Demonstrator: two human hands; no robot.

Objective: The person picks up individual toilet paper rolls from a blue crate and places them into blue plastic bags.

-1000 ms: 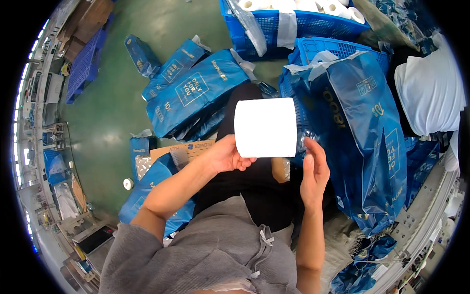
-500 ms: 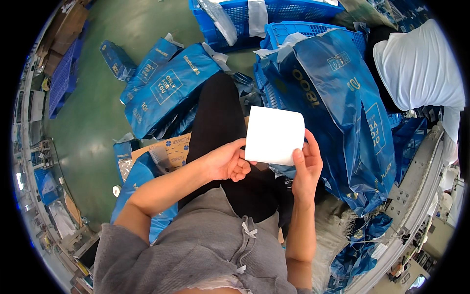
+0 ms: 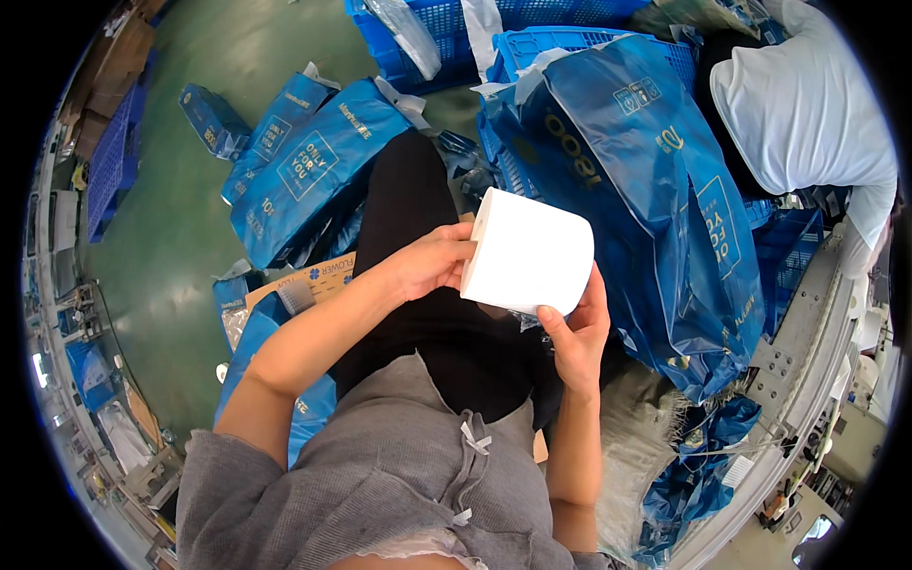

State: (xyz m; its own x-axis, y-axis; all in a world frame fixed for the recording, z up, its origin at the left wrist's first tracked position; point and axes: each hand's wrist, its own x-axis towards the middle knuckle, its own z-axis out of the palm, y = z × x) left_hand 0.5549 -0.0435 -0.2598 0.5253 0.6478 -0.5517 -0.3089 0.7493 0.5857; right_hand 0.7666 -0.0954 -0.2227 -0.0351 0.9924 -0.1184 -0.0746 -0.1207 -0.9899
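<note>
I hold a white roll of paper (image 3: 532,252) over my lap, lying on its side with one flat end turned toward my left. My left hand (image 3: 432,261) grips that end, fingers curled on its rim. My right hand (image 3: 575,332) cups the roll from below, thumb pressed on its near edge. Under the roll a bit of clear wrap shows against my black trousers (image 3: 456,351).
A large blue printed plastic bag (image 3: 646,199) stands to my right, more blue bags (image 3: 304,161) lie on the green floor to my left. Blue crates (image 3: 532,24) sit ahead. A person in a white top (image 3: 807,104) is at the upper right. A flat cardboard piece (image 3: 304,280) lies by my left arm.
The roll has come down and tilted, its end now facing left. Both hands stay on it; the view has shifted slightly.
</note>
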